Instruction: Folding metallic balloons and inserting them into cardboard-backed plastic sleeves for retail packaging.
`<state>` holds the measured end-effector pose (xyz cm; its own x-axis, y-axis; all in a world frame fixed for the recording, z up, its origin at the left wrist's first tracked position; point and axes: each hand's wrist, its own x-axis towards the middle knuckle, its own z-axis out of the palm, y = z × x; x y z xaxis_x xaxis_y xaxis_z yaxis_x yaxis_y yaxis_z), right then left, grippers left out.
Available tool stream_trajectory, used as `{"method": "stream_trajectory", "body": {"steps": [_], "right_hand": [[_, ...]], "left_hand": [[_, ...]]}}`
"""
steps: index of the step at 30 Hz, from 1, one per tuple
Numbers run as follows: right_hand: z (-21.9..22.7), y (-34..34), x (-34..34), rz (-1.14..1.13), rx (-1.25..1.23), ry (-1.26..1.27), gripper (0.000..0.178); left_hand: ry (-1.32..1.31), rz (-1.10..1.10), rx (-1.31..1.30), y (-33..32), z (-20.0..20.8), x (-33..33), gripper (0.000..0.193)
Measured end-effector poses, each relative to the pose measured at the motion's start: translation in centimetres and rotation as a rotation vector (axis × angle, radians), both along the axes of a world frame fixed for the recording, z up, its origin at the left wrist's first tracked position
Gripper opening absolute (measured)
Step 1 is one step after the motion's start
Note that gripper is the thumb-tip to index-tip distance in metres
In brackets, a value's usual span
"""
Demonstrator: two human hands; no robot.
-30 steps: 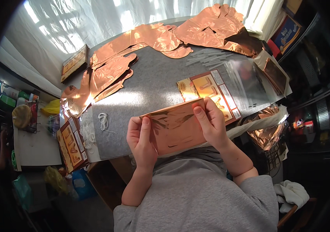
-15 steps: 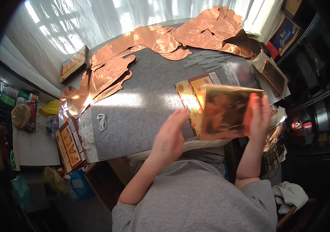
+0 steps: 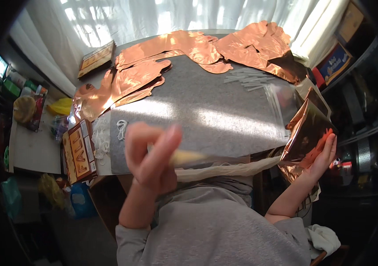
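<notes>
Desk [image 3: 184, 93], grey-topped, taken as landmark. Left hand [image 3: 150, 156] above its near edge, badly motion-blurred. Fingers [image 3: 141, 136] curled, thumb up; they appear closed on a thin, flat, yellowish thing [image 3: 189, 157] seen nearly edge-on, too smeared to identify, running out toward the desk's right end.

Right hand [image 3: 323, 156] at the desk's right end. It holds a folded, shiny copper-coloured foil packet [image 3: 309, 126], tilted up on edge; fingers nearly straight and laid along the packet's right side, little spread, thumb hidden. More crumpled copper foil [image 3: 292, 172] below the packet, off the desk's near right corner.

Along the desk's far edge: large flat copper-coloured foil shapes [image 3: 257, 48], overlapping, reaching round to its left end. Inside the far right curve, loose heap of thin clear plastic tubes [image 3: 249, 78]; clear plastic bags [image 3: 283, 104] toward the right end, just short of the packet. Left end: brown-and-yellow printed flat packs [image 3: 80, 153]; beside them, tangled white strands [image 3: 101, 142] and a small coil of white string [image 3: 121, 128]. Cream cloth strip [image 3: 229, 170] along the near edge.
</notes>
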<state>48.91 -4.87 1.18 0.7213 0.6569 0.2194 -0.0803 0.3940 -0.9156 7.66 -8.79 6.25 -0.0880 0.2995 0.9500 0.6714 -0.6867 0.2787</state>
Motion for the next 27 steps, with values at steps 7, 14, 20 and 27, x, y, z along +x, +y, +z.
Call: {"method": "stream_trajectory", "body": {"steps": [7, 14, 20, 27], "right_hand": [[-1.8, 0.4, -4.9, 0.251, -0.035, 0.008, 0.047], [-2.4, 0.4, -4.4, 0.293, -0.037, -0.005, 0.040], [-3.0, 1.7, -5.3, 0.206, -0.073, 0.021, 0.037], [-3.3, 2.2, -8.3, 0.408, -0.122, 0.046, 0.031]], "left_hand": [[0.598, 0.106, -0.541, 10.8, -8.1, -1.5, 0.048], [0.409, 0.126, -0.818, 7.4, -6.6, -4.8, 0.042], [0.353, 0.455, -0.879, -0.4, -9.0, -13.4, 0.033], [-0.181, -0.001, -0.833, 1.1, -6.3, -8.3, 0.020]]}}
